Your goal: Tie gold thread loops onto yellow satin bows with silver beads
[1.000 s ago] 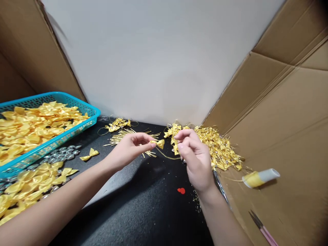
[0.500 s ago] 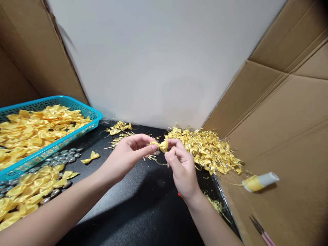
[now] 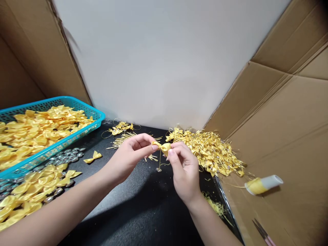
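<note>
Between my two hands, above the black table (image 3: 133, 201), is a yellow ribbon bow (image 3: 165, 147). My left hand (image 3: 132, 155) pinches its left loop between thumb and fingers. The right loop is gripped by my right hand (image 3: 185, 167), thumb toward me and fingers curled. From the bow's middle a thin yellow thread (image 3: 160, 159) hangs down, with a small clear gem (image 3: 159, 169) at its lower end. Behind my hands lie gold twist ties (image 3: 119, 140), partly hidden by the left one. One loose bow (image 3: 92, 157) rests left of my left hand.
A turquoise basket (image 3: 100, 117) of yellow bows stands left, with gems (image 3: 69, 156) and more bows (image 3: 38, 186) before it. Finished gem bows (image 3: 210, 150) are heaped right. Beyond the table edge lie a thread spool (image 3: 266, 184) and scissors (image 3: 263, 233). Cardboard walls (image 3: 289, 109) flank the table.
The gem, close under the bow before, now dangles lower on its thread. My right hand has shifted slightly right, and more of the bow shows. The view has shifted a little.
</note>
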Available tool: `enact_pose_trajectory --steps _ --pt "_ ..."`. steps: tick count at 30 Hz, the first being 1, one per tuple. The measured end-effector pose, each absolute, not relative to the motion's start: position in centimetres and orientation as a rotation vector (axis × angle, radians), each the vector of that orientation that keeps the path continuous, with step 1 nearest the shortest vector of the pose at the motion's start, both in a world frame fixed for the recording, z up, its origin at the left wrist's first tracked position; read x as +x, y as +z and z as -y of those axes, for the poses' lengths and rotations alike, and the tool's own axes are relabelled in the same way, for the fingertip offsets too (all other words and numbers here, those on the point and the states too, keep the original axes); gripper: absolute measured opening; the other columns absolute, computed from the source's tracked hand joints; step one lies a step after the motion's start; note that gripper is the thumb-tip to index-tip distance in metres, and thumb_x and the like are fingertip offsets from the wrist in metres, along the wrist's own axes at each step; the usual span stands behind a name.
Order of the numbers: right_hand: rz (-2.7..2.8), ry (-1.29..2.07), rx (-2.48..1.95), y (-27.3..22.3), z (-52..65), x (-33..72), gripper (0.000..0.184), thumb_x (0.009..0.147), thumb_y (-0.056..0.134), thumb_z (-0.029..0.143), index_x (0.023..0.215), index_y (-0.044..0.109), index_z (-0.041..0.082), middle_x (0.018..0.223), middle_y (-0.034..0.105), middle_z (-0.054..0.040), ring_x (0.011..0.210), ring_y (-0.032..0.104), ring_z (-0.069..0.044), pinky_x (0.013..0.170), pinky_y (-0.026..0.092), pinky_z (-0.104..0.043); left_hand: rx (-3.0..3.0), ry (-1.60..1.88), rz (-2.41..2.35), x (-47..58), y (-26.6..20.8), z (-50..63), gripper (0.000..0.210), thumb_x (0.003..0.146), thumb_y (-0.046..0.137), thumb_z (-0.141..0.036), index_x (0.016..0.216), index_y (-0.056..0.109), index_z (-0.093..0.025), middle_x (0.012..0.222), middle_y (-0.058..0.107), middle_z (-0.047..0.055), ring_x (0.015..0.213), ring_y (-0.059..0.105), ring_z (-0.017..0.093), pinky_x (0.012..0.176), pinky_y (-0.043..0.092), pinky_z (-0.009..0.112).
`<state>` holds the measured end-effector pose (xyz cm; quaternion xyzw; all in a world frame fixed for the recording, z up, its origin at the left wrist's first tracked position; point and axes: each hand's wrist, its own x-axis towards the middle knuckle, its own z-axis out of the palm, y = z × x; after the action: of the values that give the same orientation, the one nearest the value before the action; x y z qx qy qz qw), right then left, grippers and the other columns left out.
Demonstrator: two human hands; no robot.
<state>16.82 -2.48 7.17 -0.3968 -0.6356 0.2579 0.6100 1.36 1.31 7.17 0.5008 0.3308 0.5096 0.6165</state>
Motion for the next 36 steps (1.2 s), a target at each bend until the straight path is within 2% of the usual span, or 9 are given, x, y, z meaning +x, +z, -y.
enact_pose_trajectory --steps 4,12,16,21,26,28,32,34,36 --pt "1.479 0.594 -0.909 7.3 2.5 17.0 0.025 0.091 0.053 0.019 0.066 0.058 0.02 0.079 0.058 -0.0003 0.08 0.055 -0.015 0.073 0.045 -0.03 1.127 1.165 -0.746 1.3 7.3 -1.3 0.013 0.074 0.079 -0.025 0.076 0.067 -0.02 0.061 0.057 -0.006 0.059 0.045 0.008 0.057 0.036 0.019" --pt "1.482 0.748 -0.754 7.6 3.0 17.2 0.022 0.091 0.055 0.023 0.072 0.065 0.024 0.103 0.063 -0.0022 0.103 0.058 -0.019 0.094 0.045 -0.039 0.734 0.973 -0.427 1.6 7.3 -1.2 0.021 0.071 0.076 -0.026 0.085 0.06 -0.024 0.068 0.052 -0.005 0.063 0.048 0.011 0.062 0.043 0.022" --pt "1.522 0.795 -0.812 7.5 2.8 16.9 0.018 0.09 0.059 0.024 0.075 0.068 0.025 0.115 0.062 -0.0029 0.116 0.055 -0.021 0.101 0.043 -0.042 0.806 0.909 -0.413 2.0 7.1 -0.9 0.023 0.071 0.078 -0.027 0.079 0.057 -0.022 0.072 0.051 -0.004 0.067 0.048 0.011 0.067 0.044 0.022" --pt "1.492 0.811 -0.823 7.0 2.6 16.3 0.019 0.092 0.057 0.022 0.076 0.066 0.024 0.113 0.065 -0.0038 0.114 0.059 -0.02 0.1 0.045 -0.042 1.042 0.984 -0.566 2.3 6.8 -0.6 0.028 0.075 0.077 -0.038 0.078 0.055 -0.02 0.083 0.051 -0.001 0.079 0.049 0.014 0.073 0.042 0.023" --pt "1.49 0.731 -0.852 6.8 2.7 16.1 0.018 0.092 0.056 0.022 0.077 0.065 0.024 0.108 0.065 -0.0042 0.111 0.06 -0.02 0.097 0.047 -0.041 1.1 1.064 -0.612 2.7 6.7 -0.1 0.03 0.075 0.078 -0.038 0.077 0.054 -0.02 0.075 0.05 -0.004 0.07 0.047 0.011 0.066 0.04 0.021" --pt "1.493 0.7 -0.875 6.8 2.7 16.0 0.018 0.092 0.055 0.022 0.076 0.065 0.024 0.107 0.065 -0.0045 0.11 0.06 -0.02 0.097 0.046 -0.04 1.094 1.097 -0.641 2.9 6.7 0.1 0.025 0.076 0.076 -0.037 0.08 0.057 -0.021 0.078 0.055 -0.003 0.072 0.05 0.012 0.067 0.042 0.022" --pt "1.478 0.643 -0.928 6.5 2.7 15.9 0.019 0.091 0.056 0.022 0.074 0.065 0.023 0.105 0.061 -0.0053 0.11 0.058 -0.02 0.098 0.045 -0.039 1.283 1.128 -0.736 3.0 7.0 0.6 0.015 0.087 0.062 -0.034 0.095 0.068 -0.023 0.097 0.067 0.002 0.09 0.059 0.017 0.08 0.046 0.027" --pt "1.484 0.622 -0.941 6.5 2.7 15.9 0.019 0.091 0.056 0.022 0.075 0.065 0.023 0.103 0.061 -0.0051 0.108 0.058 -0.02 0.097 0.045 -0.039 1.423 1.129 -0.783 2.9 7.2 0.8 0.016 0.088 0.059 -0.032 0.093 0.07 -0.022 0.096 0.07 0.003 0.091 0.061 0.019 0.082 0.047 0.028" --pt "1.493 0.591 -0.952 6.7 2.7 16.1 0.019 0.091 0.056 0.022 0.074 0.064 0.023 0.101 0.061 -0.0049 0.106 0.058 -0.02 0.096 0.045 -0.04 1.516 1.171 -0.858 2.6 7.4 0.7 0.015 0.086 0.061 -0.032 0.087 0.071 -0.021 0.089 0.071 0.003 0.084 0.063 0.019 0.077 0.049 0.028"
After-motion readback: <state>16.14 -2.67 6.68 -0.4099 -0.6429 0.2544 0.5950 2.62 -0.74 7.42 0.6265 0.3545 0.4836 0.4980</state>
